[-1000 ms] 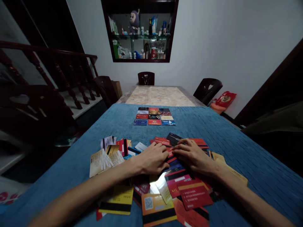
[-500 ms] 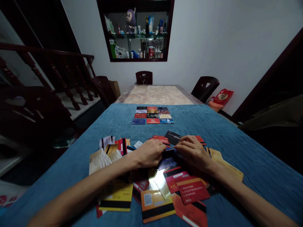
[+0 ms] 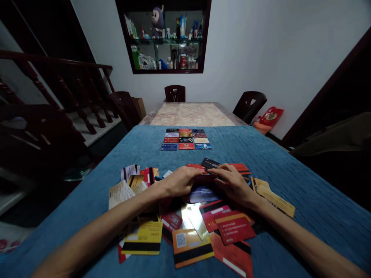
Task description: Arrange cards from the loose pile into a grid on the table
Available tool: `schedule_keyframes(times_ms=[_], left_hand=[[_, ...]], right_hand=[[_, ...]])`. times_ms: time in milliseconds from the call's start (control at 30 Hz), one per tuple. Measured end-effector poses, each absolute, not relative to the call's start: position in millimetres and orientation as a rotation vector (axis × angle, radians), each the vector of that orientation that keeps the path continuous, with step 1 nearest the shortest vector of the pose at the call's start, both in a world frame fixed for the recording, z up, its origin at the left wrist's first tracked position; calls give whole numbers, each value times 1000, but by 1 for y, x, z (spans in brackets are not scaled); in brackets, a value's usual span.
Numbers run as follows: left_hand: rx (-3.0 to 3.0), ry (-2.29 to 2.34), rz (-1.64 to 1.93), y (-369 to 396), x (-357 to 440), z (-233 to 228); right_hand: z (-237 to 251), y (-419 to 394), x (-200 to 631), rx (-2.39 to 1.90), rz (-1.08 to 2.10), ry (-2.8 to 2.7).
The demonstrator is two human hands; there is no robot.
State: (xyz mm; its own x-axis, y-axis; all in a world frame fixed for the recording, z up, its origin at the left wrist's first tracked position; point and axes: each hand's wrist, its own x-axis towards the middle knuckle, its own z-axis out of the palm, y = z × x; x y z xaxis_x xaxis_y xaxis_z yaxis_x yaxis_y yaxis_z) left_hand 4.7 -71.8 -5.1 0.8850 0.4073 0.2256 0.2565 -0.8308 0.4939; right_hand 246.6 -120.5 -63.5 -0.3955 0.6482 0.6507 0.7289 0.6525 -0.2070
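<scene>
Head view, left hand: the left hand (image 3: 179, 182) lies knuckles up on the loose card pile (image 3: 191, 216), fingers curled and closed down onto the left edge of a dark blue card (image 3: 203, 192).
Head view, right hand: the right hand (image 3: 232, 182) lies knuckles up just beside the left one, fingers spread narrow, their tips on the far edge of the same card; whether it grips the card or only presses on it I cannot tell.
Dark blue card: between the two hands, its near edge tilted up off the pile and facing the camera.
Under the wrists: a red card (image 3: 234, 228) with white print below the right wrist, a yellow card (image 3: 144, 242) with a black stripe below the left forearm.
Beyond the fingertips: a black card (image 3: 210, 163) just past the right fingers; well apart and farther out, a tidy grid of cards (image 3: 185, 139).
Beneath it all: a blue cloth (image 3: 290, 181) over the table.
</scene>
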Motion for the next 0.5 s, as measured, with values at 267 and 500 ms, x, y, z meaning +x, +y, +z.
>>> schedule_keyframes(times_ms=[267, 500], left_hand=[[2637, 489, 438, -73, 6, -5], [2622, 507, 532, -73, 6, -7]], right_hand=[[-59, -123, 242, -1021, -219, -2152], [-60, -123, 241, -1017, -266, -2124]])
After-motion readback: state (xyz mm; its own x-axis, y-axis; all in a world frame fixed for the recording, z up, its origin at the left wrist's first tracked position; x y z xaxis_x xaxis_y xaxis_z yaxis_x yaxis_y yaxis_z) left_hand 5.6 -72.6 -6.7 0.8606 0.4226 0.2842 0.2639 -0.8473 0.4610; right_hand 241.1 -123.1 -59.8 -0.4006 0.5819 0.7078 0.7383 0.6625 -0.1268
